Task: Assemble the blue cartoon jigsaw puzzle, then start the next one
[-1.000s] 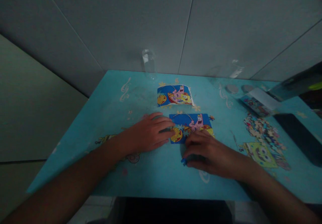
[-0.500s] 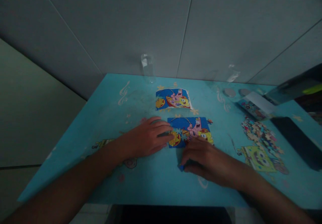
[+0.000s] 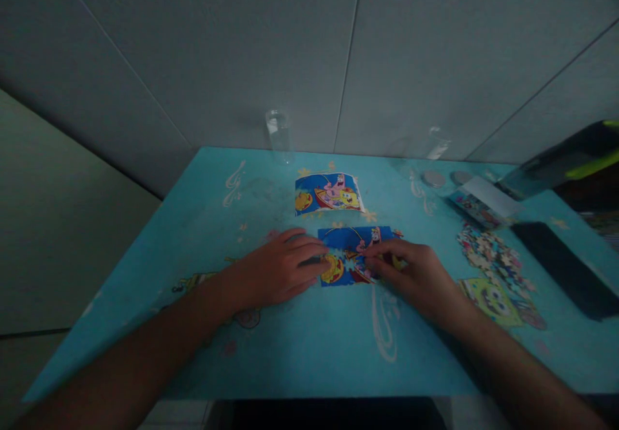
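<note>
Left hand lies flat and open at centre frame, fingers spread, its fingertips pressing the left edge of the puzzle. Right hand comes in from the right with its fingers bent down onto the puzzle's middle; whether a loose piece sits under the fingertips I cannot tell in this dim light. The puzzle lies flat on the counter, just below the picture card that shows the same scene.

To do this well, I judge that the left hand should pin the finished part so nothing slides, while the right presses straight down with light force, and checks the seam against the card. A sideways push could break joined pieces apart.

Loose pieces are heaped well apart at the right. A clear glass stands at the counter's far edge.
</note>
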The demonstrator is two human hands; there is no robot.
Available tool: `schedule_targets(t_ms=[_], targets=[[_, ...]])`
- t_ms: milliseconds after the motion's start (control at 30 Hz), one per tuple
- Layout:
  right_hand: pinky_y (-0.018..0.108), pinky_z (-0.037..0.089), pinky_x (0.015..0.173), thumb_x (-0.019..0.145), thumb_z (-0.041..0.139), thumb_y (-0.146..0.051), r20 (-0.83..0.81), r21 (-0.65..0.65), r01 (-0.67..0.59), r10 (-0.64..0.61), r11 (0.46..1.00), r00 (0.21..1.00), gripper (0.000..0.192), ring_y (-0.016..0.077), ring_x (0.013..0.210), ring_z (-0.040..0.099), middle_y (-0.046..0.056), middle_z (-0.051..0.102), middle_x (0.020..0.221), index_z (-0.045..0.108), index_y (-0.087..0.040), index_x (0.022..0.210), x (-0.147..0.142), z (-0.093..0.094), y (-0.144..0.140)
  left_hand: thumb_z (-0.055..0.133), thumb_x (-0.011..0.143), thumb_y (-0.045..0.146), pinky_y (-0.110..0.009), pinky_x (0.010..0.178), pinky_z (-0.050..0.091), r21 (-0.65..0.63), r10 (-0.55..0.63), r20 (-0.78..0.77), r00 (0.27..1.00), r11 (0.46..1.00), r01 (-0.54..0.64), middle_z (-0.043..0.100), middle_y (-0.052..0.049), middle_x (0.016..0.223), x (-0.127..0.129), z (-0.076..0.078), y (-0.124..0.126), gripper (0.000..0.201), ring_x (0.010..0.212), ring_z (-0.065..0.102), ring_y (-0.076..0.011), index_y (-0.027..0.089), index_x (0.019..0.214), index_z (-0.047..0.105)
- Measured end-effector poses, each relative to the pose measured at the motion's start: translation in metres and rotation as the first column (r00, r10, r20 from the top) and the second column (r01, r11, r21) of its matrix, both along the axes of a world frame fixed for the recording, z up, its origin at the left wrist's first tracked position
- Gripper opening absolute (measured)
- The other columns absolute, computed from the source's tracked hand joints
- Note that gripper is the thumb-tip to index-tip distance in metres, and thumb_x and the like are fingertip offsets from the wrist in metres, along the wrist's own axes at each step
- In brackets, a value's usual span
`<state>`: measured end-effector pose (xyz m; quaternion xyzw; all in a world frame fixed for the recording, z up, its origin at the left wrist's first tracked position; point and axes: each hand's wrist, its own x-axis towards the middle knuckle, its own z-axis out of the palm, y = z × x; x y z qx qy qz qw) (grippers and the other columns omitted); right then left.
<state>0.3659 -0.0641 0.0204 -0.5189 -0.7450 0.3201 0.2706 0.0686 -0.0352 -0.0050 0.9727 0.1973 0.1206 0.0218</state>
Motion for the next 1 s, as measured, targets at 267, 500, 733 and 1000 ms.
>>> schedule_targets(t_ms=[267, 500, 733, 1000], targets=[[0.031, 0.056, 0.071, 0.090, 0.066, -0.032, 0.003, -0.113, 0.057, -0.058, 0.992, 0.998, 0.016, 0.0179, 0.077, 0.071, 0.002, 0.079, 0.092, 0.079, -0.024, 0.097, 0.002, -0.005, 0.008, 0.056, 0.099, 0.022, -0.049, 0.110, 0.040, 0.013, -0.005, 0.031, 0.999, 1.000, 0.004, 0.065, -0.009, 0.130, 0.002, 0.003, 0.000, 0.032, 0.122, 0.059, -0.0251, 0.023, 0.131, 0.062], [0.031, 0.056, 0.071, 0.092, 0.064, -0.028, 0.000, -0.124, -0.036, 0.036, 0.992, 0.999, 0.016, 0.0180, 0.078, 0.072, 0.003, 0.079, 0.093, 0.079, -0.023, 0.096, 0.000, -0.013, 0.006, 0.055, 0.100, 0.021, -0.047, 0.105, 0.043, 0.030, -0.002, 0.046, 0.999, 1.000, 0.000, 0.066, -0.008, 0.128, 0.004, 0.005, 0.000, 0.026, 0.118, 0.061, -0.0243, 0.024, 0.124, 0.066], [0.029, 0.056, 0.069, 0.094, 0.064, -0.028, 0.013, -0.118, -0.067, 0.069, 0.991, 0.998, 0.017, 0.0164, 0.076, 0.072, 0.000, 0.079, 0.093, 0.079, -0.025, 0.101, -0.002, -0.019, 0.004, 0.054, 0.101, 0.021, -0.047, 0.104, 0.044, 0.022, 0.007, 0.025, 1.000, 1.000, -0.008, 0.065, -0.008, 0.128, 0.004, 0.005, -0.001, 0.026, 0.118, 0.060, -0.0241, 0.024, 0.124, 0.066], [0.028, 0.055, 0.069, 0.094, 0.064, -0.026, 0.021, -0.105, -0.088, 0.091, 0.991, 0.996, 0.017, 0.0161, 0.076, 0.072, 0.001, 0.079, 0.093, 0.079, -0.023, 0.102, -0.004, -0.012, 0.004, 0.054, 0.101, 0.022, -0.047, 0.105, 0.042, 0.006, 0.012, 0.015, 1.000, 1.000, -0.012, 0.065, -0.008, 0.129, 0.003, 0.003, -0.001, 0.027, 0.120, 0.059, -0.0247, 0.025, 0.126, 0.065]])
